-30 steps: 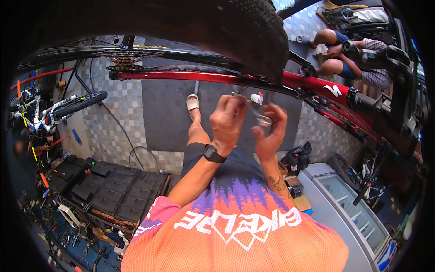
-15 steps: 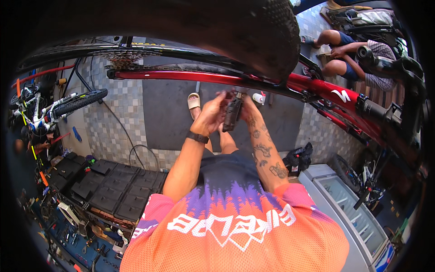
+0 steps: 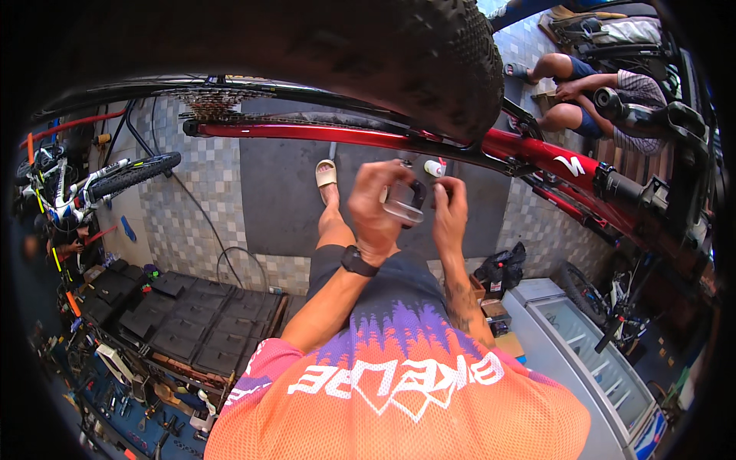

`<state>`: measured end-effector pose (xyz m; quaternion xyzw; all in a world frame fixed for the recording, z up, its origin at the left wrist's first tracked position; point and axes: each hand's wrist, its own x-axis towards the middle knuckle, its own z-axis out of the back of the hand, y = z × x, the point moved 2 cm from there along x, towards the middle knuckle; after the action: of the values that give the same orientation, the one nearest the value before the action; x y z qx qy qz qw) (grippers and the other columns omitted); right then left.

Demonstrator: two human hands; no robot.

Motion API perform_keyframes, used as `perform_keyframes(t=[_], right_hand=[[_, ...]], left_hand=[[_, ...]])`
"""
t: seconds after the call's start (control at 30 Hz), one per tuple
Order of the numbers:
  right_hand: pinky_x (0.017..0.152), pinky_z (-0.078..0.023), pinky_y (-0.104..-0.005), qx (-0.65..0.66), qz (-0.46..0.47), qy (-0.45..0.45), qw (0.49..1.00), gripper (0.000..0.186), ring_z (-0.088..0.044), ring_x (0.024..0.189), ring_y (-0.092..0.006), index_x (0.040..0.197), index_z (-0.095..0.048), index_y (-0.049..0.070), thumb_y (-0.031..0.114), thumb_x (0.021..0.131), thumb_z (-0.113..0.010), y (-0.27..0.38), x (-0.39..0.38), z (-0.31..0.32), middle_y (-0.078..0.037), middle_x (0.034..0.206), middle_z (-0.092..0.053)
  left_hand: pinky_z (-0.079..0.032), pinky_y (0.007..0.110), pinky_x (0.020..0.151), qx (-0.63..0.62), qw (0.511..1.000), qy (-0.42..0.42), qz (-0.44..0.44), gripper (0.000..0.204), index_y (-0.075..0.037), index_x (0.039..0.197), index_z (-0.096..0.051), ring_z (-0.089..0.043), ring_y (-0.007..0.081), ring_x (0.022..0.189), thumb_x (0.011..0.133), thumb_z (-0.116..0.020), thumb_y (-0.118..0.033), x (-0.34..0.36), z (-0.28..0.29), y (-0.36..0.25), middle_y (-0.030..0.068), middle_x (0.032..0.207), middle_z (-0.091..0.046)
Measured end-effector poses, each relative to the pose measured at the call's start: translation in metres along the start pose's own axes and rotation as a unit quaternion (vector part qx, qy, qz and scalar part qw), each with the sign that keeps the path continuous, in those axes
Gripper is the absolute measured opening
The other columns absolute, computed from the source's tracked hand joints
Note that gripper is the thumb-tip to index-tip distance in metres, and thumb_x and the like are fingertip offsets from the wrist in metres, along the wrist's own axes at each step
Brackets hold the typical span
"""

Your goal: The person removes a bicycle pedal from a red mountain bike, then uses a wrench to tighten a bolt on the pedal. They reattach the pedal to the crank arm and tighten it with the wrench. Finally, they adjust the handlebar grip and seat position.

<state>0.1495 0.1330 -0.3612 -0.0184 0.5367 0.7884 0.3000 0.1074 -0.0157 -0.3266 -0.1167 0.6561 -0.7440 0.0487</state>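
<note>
My left hand, smeared by motion, is closed around a black-edged, boxy part with a greyish, seemingly see-through middle. Its exact kind is too blurred to tell. Just right of it is my right hand, thumb and forefinger pinched together; whether something small is between them I cannot make out. Both hands are below the red bicycle frame, which runs across the view under a large knobby tyre. A cassette sits at the left end of the frame.
A small white container stands on the dark floor mat. At lower left are black drawer bins and tools; a glass-topped grey cabinet stands at lower right. Another person sits at upper right. A white bike stands left.
Both hands have come down away from the red frame and drawn apart. The dark part has turned in my left hand, and my right hand has moved right, off it.
</note>
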Motion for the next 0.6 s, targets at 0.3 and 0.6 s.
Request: perform_keyframes(t=[0.3,0.6], right_hand=[[0.081,-0.053,-0.0339,0.544,-0.148,-0.096,0.820,0.021,-0.062,0.084,-0.0162,0.108,-0.066,0.007,0.024,0.111,-0.054,-0.030,0.037,-0.017,-0.005,0.101,-0.069],[0.077,-0.061,-0.0387,0.632,-0.419,0.433,0.488,0.034,-0.072,0.083,-0.0211,0.121,-0.068,0.002,0.032,0.108,-0.059,-0.083,0.062,-0.113,-0.007,0.094,-0.074]], left_hand=[[-0.054,0.032,0.082,0.111,0.993,-0.013,0.035,0.022,-0.004,0.116,-0.073,-0.068,0.0197,0.094,0.095,-0.067,-0.003,0.001,0.023,0.012,0.0070,0.107,-0.073],[-0.062,0.039,0.072,-0.345,0.652,0.060,0.673,0.045,-0.002,0.108,-0.067,-0.071,0.0261,0.078,0.104,-0.067,-0.047,0.002,0.027,0.177,0.0145,0.095,-0.073]])
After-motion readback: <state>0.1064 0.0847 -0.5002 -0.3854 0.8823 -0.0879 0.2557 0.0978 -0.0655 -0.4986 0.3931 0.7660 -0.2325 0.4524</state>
